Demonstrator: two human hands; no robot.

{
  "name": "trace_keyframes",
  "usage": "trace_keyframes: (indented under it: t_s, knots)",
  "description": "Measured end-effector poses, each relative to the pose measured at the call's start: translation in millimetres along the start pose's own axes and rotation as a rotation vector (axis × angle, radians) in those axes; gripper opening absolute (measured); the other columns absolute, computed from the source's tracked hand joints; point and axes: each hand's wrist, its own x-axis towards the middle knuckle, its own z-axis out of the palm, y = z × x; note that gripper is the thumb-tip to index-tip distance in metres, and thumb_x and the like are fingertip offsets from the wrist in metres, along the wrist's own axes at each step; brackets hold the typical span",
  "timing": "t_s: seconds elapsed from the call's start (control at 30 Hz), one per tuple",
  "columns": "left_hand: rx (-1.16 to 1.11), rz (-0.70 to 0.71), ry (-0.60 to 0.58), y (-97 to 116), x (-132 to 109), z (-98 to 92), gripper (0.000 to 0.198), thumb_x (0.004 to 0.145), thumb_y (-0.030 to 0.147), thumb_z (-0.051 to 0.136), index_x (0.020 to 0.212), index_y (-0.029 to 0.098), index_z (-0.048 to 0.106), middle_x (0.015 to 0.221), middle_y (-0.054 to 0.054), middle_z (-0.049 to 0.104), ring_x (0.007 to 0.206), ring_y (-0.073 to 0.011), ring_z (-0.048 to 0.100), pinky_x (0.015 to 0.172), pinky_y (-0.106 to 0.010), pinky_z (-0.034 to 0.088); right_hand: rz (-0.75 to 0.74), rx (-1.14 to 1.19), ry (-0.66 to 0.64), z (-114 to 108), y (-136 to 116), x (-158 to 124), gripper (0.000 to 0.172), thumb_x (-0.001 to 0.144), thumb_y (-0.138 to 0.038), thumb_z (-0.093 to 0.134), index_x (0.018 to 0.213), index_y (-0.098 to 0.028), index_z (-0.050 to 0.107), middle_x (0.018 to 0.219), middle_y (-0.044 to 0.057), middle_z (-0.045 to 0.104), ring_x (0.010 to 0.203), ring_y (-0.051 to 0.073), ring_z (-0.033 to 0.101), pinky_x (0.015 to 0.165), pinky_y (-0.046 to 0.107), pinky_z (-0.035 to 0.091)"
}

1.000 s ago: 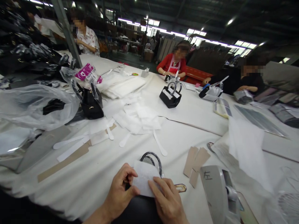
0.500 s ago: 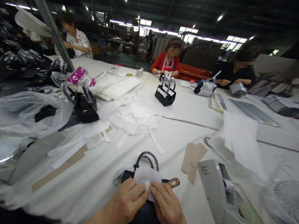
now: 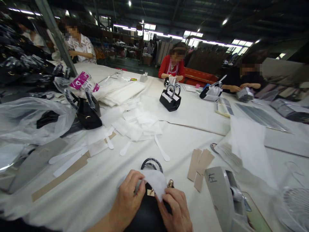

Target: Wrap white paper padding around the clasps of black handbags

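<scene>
A black handbag point(image 3: 147, 212) stands at the front edge, its wrapped handles point(image 3: 152, 160) rising behind my hands. A piece of thin white sheet point(image 3: 155, 181) lies across its top, in front of the handles. My left hand point(image 3: 129, 196) pinches the sheet's left edge between thumb and fingers. The right edge is held by my right hand point(image 3: 175, 206), its fingers bent over it. Between my hands a small gold clasp point(image 3: 150, 192) shows on the bag. Another gold fitting point(image 3: 170, 183) sticks up just behind my right hand.
White sheets point(image 3: 140, 120) and cut strips point(image 3: 72, 172) lie to the left, beige card pieces point(image 3: 199, 167) and a tape dispenser point(image 3: 217, 193) to the right. A wrapped black bag point(image 3: 88, 112) stands at left, another point(image 3: 170, 100) farther back. Several people work around the table.
My hands have lifted the white sheet's lower part and spread apart, uncovering the gold clasp. My left hand has moved up. The gold-ended strap at right has turned.
</scene>
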Motion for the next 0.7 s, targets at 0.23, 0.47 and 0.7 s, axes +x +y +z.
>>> trace_keyframes:
  t_s: [0.23, 0.47, 0.7]
  knots:
    - [-0.016, -0.244, 0.168, -3.9, 1.5, 9.2, 0.020, 0.096, 0.035, 0.042, 0.089, 0.020, 0.054, 0.053, 0.007, 0.045, 0.044, -0.0118, 0.046, 0.046, -0.020, 0.037, -0.164, -0.101, -0.249, 11.7, -2.0, -8.9, 0.014, 0.089, -0.012, 0.058, 0.102, -0.011, 0.061, 0.087, 0.010, 0.070, 0.082, 0.019, 0.067, 0.073, 0.028, 0.056]
    - [0.031, -0.138, 0.154, -2.1, 1.4, 9.3, 0.017, 0.094, 0.032, 0.044, 0.088, 0.021, 0.055, 0.061, 0.004, 0.052, 0.047, -0.0114, 0.050, 0.049, -0.020, 0.041, 0.004, -0.351, -0.334, 18.5, -14.6, 1.0, 0.024, 0.093, -0.009, 0.044, 0.096, -0.018, 0.066, 0.085, 0.009, 0.066, 0.069, 0.015, 0.062, 0.060, 0.024, 0.049]
    - [0.007, -0.193, 0.147, -5.5, 1.7, 7.5, 0.016, 0.095, 0.031, 0.045, 0.088, 0.021, 0.055, 0.056, 0.006, 0.046, 0.046, -0.0108, 0.048, 0.048, -0.019, 0.039, -0.050, -0.393, -0.383, 12.6, -6.3, -3.3, 0.027, 0.093, -0.012, 0.047, 0.117, -0.014, 0.061, 0.064, 0.003, 0.065, 0.047, 0.014, 0.058, 0.044, 0.025, 0.042]
